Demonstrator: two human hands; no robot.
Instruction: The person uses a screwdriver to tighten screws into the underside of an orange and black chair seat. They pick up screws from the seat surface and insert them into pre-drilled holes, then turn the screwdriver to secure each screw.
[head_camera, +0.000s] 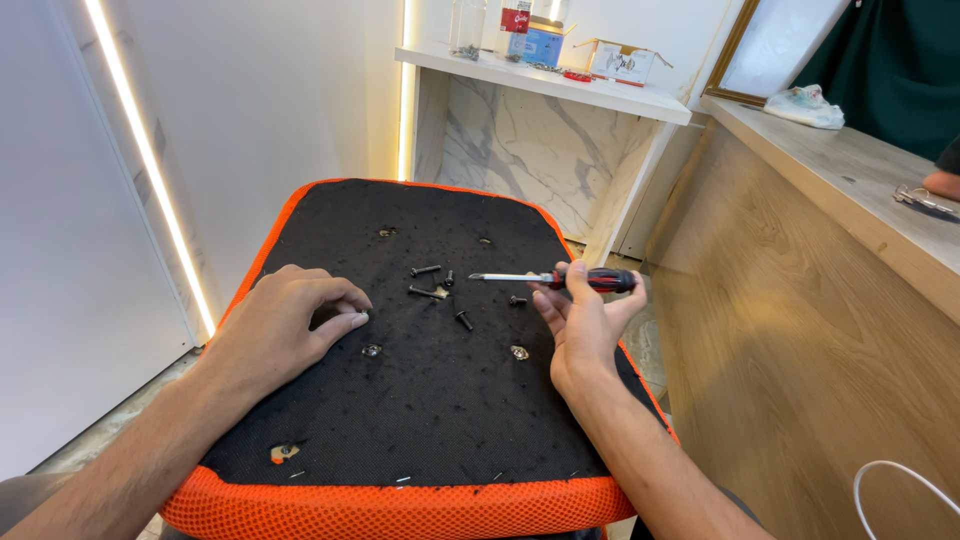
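Beyond the fingers, a blue box (541, 45) is sitting on a white shelf (560, 82). Right hand (583, 318) is gripping a screwdriver (560, 278); left hand (282, 330) is resting, fingers curled narrow, beside loose screws (432, 285).

Bright, sharp; glaring wall light strips (150, 165).

black seat base (430, 420), loose bolts (425, 270), maybe debris

White marble shelf (560, 85) with small boxes (620, 62) — wooden counter (830, 165), gilt-framed mirror (760, 50)
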